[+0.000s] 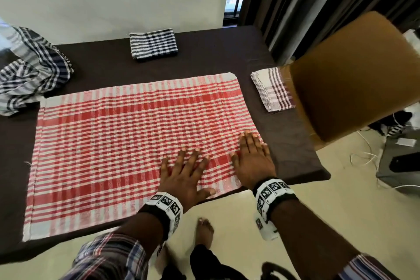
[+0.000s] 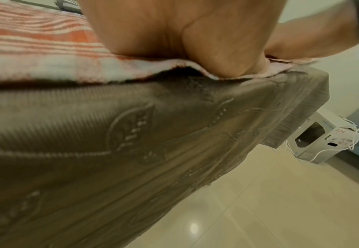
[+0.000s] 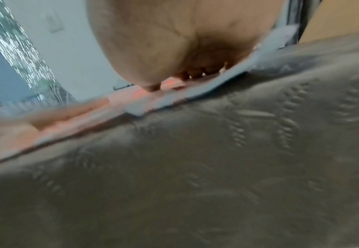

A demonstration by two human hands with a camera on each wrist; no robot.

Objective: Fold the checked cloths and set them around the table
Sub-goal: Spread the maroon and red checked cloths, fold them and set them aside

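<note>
Both hands' fingers [image 1: 195, 157] flat, spread, pressing red checked cloth [image 1: 127, 138] underneath, right corner.

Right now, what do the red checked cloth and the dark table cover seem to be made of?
The red checked cloth looks like thin woven cotton, matte: visible thread lines, a hemmed edge, and a soft ripple beside the left hand. The dark table cover looks like brown embossed vinyl or coated fabric, slightly glossy, with raised leaf patterns and fine ribbing; the exact material is uncertain.
</note>
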